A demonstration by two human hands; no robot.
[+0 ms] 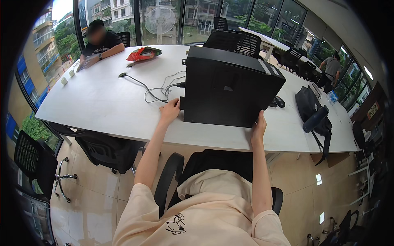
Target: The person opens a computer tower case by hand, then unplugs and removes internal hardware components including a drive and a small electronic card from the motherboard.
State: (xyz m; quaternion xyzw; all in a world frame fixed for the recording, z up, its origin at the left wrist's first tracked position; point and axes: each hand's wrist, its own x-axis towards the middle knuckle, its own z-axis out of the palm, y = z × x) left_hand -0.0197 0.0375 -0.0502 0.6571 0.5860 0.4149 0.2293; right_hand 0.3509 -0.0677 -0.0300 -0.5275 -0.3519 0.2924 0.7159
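Note:
A black desktop computer tower (230,88) stands on the white table in front of me, its broad side panel facing me. My left hand (170,110) is at its lower left edge, fingers curled against the end where the cables plug in. My right hand (258,128) grips the lower right corner, the fingers partly hidden behind the case. A dark plug (178,85) sits in the left end of the tower, and grey and black cables (158,92) trail from there across the table.
The white table (102,98) bears a red and green bag (143,54), a mouse (280,101), a black backpack (308,102) and a dark bottle (316,119). One person (100,45) sits at the far left; another (331,69) stands at the far right. Office chairs (108,149) surround the table.

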